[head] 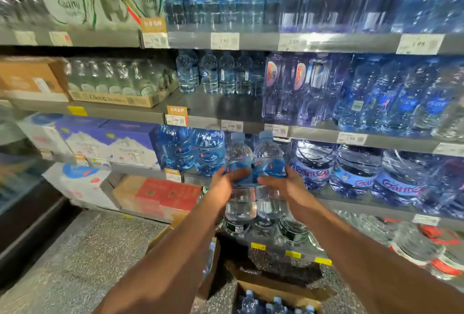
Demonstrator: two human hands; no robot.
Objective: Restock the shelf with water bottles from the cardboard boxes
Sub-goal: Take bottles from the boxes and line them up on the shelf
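Observation:
I hold two clear water bottles with blue caps and blue labels, upright and side by side, in front of the shelves. My left hand (222, 183) grips the left bottle (238, 160) at its label. My right hand (283, 184) grips the right bottle (268, 158) the same way. Both bottles hang just below the middle shelf (226, 110), whose front part is bare, with a row of matching small bottles (211, 75) at its back. On the floor below stands an open cardboard box (281, 296) with several blue-capped bottles inside.
Large blue water bottles (351, 170) fill the shelves to the right. Blue multipacks (190, 150) sit left of my hands, with printed cartons (110, 140) and a red box (168, 193) further left. A second cardboard box flap (211, 258) lies under my left arm. Speckled floor (82, 258) spreads left.

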